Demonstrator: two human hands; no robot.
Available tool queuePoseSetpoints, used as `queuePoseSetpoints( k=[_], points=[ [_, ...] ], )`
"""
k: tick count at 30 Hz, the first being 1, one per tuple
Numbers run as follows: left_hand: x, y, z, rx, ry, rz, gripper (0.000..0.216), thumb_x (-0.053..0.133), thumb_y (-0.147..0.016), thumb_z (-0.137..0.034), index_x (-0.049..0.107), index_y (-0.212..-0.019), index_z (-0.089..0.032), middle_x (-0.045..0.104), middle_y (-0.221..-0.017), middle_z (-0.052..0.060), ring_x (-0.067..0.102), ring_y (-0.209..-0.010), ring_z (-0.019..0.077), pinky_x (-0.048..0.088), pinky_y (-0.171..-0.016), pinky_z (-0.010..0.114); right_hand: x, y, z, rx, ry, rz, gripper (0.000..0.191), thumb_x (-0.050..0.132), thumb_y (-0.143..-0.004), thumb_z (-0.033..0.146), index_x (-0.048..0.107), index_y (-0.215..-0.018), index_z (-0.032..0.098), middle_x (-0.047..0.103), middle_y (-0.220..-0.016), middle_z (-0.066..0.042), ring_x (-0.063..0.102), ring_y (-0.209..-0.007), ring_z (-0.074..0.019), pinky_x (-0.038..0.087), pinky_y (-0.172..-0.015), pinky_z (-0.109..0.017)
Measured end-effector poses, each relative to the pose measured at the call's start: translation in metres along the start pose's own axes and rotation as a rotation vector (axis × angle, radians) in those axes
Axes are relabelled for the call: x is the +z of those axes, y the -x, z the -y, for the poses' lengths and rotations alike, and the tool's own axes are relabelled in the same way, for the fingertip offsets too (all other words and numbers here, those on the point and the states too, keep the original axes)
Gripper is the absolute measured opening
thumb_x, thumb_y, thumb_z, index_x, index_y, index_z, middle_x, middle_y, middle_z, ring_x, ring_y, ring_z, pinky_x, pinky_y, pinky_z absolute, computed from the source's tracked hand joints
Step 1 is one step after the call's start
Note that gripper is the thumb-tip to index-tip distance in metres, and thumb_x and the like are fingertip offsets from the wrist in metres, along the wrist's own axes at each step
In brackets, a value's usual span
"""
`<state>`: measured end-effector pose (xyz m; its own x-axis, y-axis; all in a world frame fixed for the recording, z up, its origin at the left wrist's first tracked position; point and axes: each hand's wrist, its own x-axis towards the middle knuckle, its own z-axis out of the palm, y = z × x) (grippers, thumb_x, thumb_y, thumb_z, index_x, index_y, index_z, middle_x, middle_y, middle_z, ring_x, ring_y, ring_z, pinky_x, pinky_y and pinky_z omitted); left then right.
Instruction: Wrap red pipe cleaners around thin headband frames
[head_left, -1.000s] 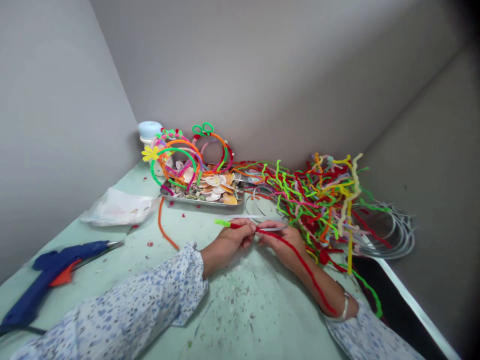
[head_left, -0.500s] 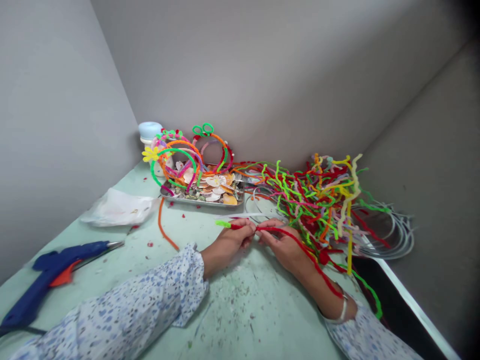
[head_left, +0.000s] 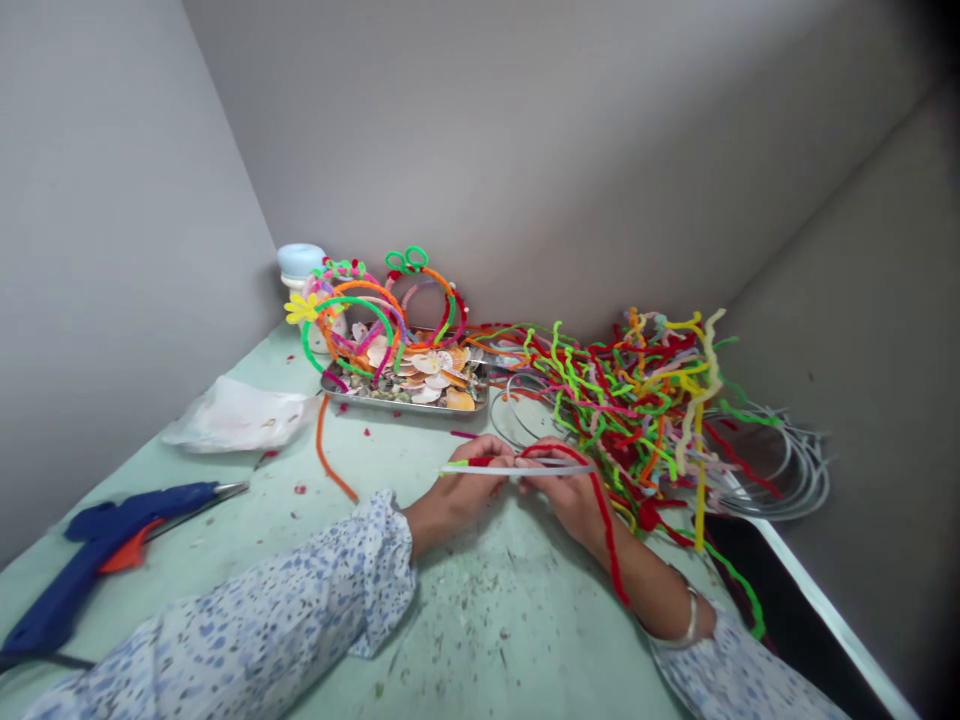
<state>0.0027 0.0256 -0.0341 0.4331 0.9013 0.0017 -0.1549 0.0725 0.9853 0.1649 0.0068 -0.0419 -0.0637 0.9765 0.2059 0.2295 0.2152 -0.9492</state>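
A thin pale headband lies crosswise in front of my fingers, with a green tip and a red wrapped stretch at its left end. My left hand pinches that wrapped end between thumb and fingers. Close beside it, my right hand is closed on a red pipe cleaner. The free length arches over the right hand and hangs down along the forearm. My fingertips nearly meet, and they hide where the pipe cleaner joins the band.
A metal tray of shells stands behind, with colourful finished headbands on it. At right lies a tangled heap of pipe cleaners beside bare bands. A blue glue gun and plastic bag are at left.
The headband has turned, so its pale arc now crosses in front of my hands instead of behind. The red pipe cleaner's loose tail has swung left, off the right forearm's middle.
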Motion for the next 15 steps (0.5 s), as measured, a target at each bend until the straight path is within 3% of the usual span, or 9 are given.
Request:
queuePoseSetpoints(
  k=[7, 15],
  points=[
    [-0.004, 0.001, 0.009, 0.066, -0.028, 0.016, 0.012, 0.059, -0.078, -0.029, 0.056, -0.078, -0.017, 0.058, -0.063, -0.001, 0.043, -0.054, 0.0096, 0.031, -0.052, 0.021, 0.006, -0.001, 0.011, 0.087, -0.154, -0.055, 0.02, 0.068, -0.072, 0.037, 0.057, -0.071, 0.02, 0.059, -0.056, 0.002, 0.059, -0.052, -0.016, 0.048, -0.053, -0.027],
    [0.001, 0.001, 0.005, 0.027, 0.029, 0.009, 0.015, 0.061, -0.078, -0.031, 0.056, -0.075, -0.016, 0.061, -0.061, 0.0, 0.044, -0.052, 0.0092, 0.03, -0.051, 0.021, 0.005, 0.001, 0.009, 0.063, -0.103, -0.033, 0.024, 0.065, -0.076, 0.042, 0.056, -0.073, 0.02, 0.06, -0.056, 0.002, 0.06, -0.053, -0.0167, 0.048, -0.054, -0.028]
  ],
)
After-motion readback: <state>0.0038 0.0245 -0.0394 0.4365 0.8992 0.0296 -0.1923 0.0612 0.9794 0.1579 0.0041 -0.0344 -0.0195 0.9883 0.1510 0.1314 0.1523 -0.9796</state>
